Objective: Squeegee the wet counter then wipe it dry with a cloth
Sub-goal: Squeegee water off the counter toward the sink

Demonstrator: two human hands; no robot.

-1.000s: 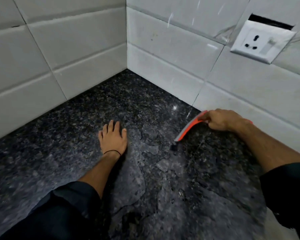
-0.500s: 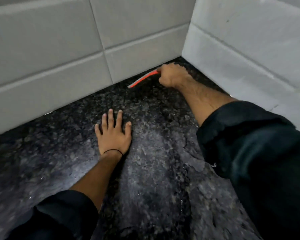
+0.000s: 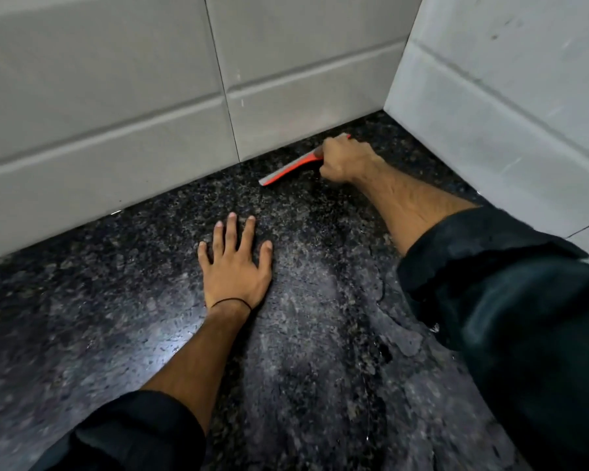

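The dark speckled granite counter [image 3: 123, 328] fills the lower view, with a film and puddles of water [image 3: 402, 338] towards the right. My right hand [image 3: 346, 163] grips an orange squeegee [image 3: 291, 169] in the far corner, its blade lying on the counter close to the back wall. My left hand [image 3: 235, 266] rests flat on the counter with fingers spread, a thin black band at the wrist. No cloth is in view.
White tiled walls [image 3: 116, 96] run along the back and the right side [image 3: 510, 90], meeting in a corner just behind the squeegee. Dark sleeves cover both forearms.
My right hand carried the squeegee from beside the right wall into the far corner by the back wall. The view swung left. My left hand stayed flat on the counter.
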